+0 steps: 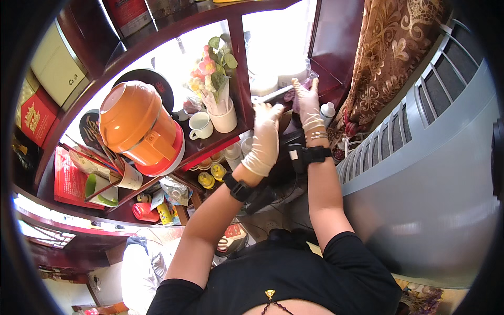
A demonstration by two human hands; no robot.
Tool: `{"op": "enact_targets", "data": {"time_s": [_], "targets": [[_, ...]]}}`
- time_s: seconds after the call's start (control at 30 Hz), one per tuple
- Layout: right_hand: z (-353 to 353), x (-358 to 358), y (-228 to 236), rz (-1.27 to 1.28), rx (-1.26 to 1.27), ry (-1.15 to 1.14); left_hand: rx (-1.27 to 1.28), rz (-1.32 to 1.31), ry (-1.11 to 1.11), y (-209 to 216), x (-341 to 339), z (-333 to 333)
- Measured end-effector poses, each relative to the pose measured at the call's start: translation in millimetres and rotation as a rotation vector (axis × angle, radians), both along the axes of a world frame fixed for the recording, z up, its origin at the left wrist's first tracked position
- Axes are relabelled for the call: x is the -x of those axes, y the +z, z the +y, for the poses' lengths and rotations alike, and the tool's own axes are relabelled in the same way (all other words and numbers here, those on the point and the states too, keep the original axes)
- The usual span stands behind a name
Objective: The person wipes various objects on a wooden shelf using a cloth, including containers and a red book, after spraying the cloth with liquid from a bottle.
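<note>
Both of my hands wear thin whitish gloves and reach up to the shelf by the window. My left hand (265,135) has its fingers curled at the near end of a white stick-like thing (273,95); whether it grips the stick, I cannot tell. Close beside it on the right, my right hand (308,105) is closed around a purple, partly see-through thing (290,96), whose kind is unclear. White rounded containers (264,84) stand just beyond my hands, washed out by window light. A white bottle (327,110) is right of my right wrist.
Left on the shelf are a white mug (200,126), a white pot (224,116) of artificial flowers and an orange domed appliance (140,128). Yellow-lidded jars (212,176) sit below. A patterned curtain (391,63) and large grey slatted appliance (420,173) border the right side.
</note>
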State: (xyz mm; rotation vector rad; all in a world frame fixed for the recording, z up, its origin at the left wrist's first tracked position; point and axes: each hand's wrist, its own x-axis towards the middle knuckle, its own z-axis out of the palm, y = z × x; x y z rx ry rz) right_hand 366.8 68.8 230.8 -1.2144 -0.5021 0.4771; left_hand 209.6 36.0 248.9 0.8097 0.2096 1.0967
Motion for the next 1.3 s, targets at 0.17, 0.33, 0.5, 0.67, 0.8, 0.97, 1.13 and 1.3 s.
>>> {"op": "enact_targets", "data": {"time_s": [0.17, 0.33, 0.5, 0.67, 0.8, 0.97, 1.13, 1.3], "targets": [[18.0, 15.0, -11.5, -0.173, 0.160, -0.139, 0.042, 0.014, 0.132, -9.9, -9.6, 0.6], [-21.0, 23.9, 7.7, -0.054, 0.065, 0.087, 0.136, 0.456, -0.275, -8.7, 32.6, -27.9], [-85.1, 75.3, 20.8, 0.084, -0.278, -0.100, 0.245, 0.575, -0.249, -18.5, 95.4, -71.4], [-142.8, 188.6, -5.5, -0.111, -0.088, 0.489, 0.503, 0.174, -0.510, -40.5, 156.2, -74.0], [-165.4, 226.4, -48.2, -0.843, 0.169, 0.680, 0.710, -0.074, -0.355, -98.3, 198.2, -77.0], [-184.5, 213.8, -87.6, -0.127, 0.239, 0.929, 0.631, 0.302, 0.043, -138.7, 258.9, -93.9], [-171.1, 172.8, -135.6, 0.006, 0.206, 0.399, 0.629, 0.322, 0.138, -160.2, 303.8, -108.0], [-150.5, 142.5, -136.2, -0.388, 0.424, 0.106, 0.625, 0.425, 0.150, -139.9, 286.5, -124.9]]}}
